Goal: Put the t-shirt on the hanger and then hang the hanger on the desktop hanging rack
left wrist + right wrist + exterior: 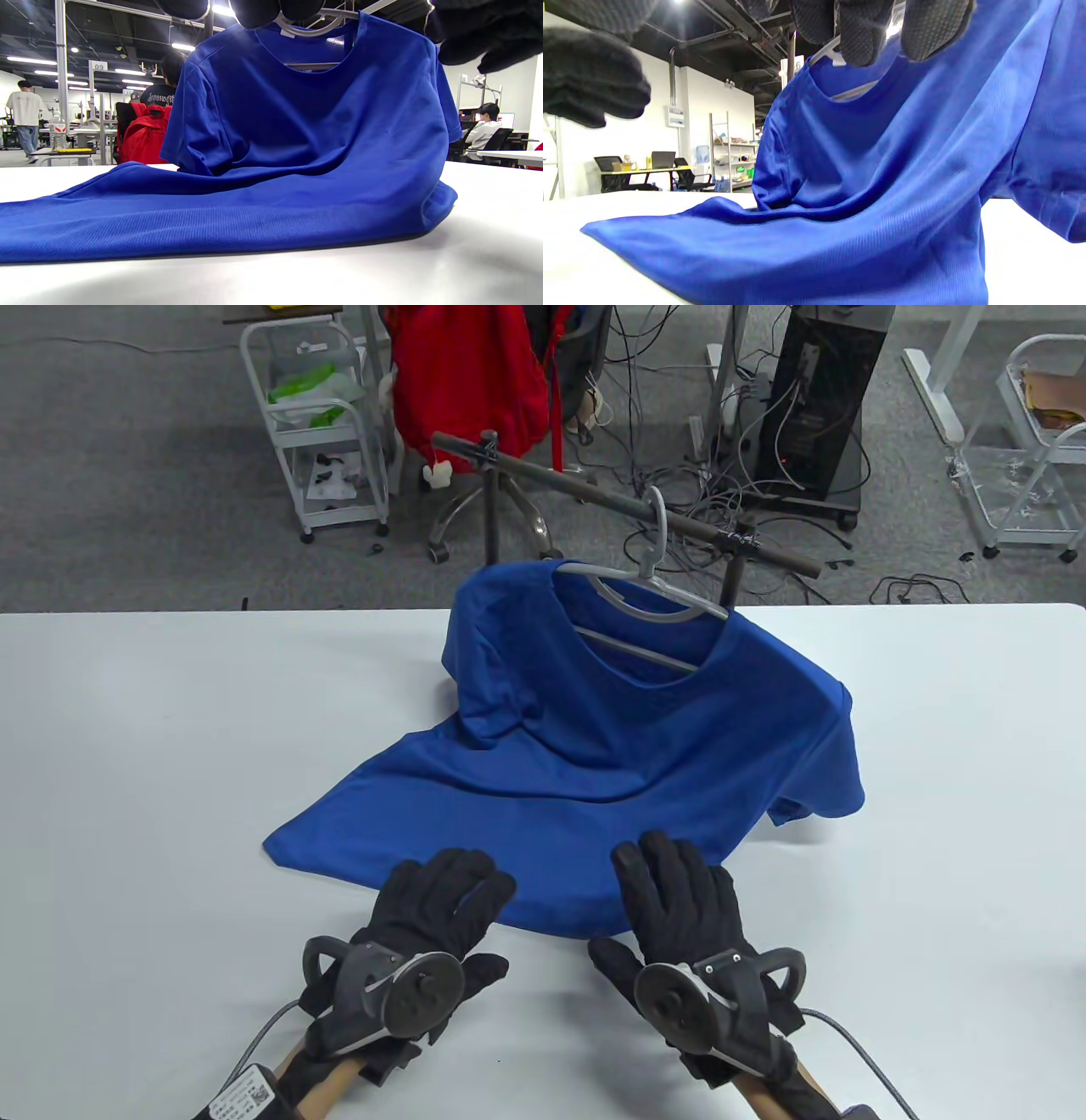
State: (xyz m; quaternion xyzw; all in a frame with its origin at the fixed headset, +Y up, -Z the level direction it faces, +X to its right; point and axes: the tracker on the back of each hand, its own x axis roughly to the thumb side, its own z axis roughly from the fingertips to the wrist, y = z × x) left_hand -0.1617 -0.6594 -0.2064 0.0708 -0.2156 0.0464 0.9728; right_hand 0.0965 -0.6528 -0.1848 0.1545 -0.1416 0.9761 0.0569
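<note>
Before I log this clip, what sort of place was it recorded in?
Most likely an open-plan lab or workshop: a computer tower amid loose floor cables, rolling utility carts, and people at desks under an exposed industrial ceiling.

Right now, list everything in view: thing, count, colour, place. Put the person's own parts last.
T-shirt: one, blue, on the hanger, lower part spread on the table.
Hanger: one, grey, hooked over the rack bar.
Hanging rack: one, dark, at the table's far edge.
Table: one, white.
Red garment: one, on a chair behind the table.
Carts: two, white, on the floor at far left and far right.
Left hand: black glove, fingers over the shirt hem.
Right hand: black glove, fingers over the hem.
</note>
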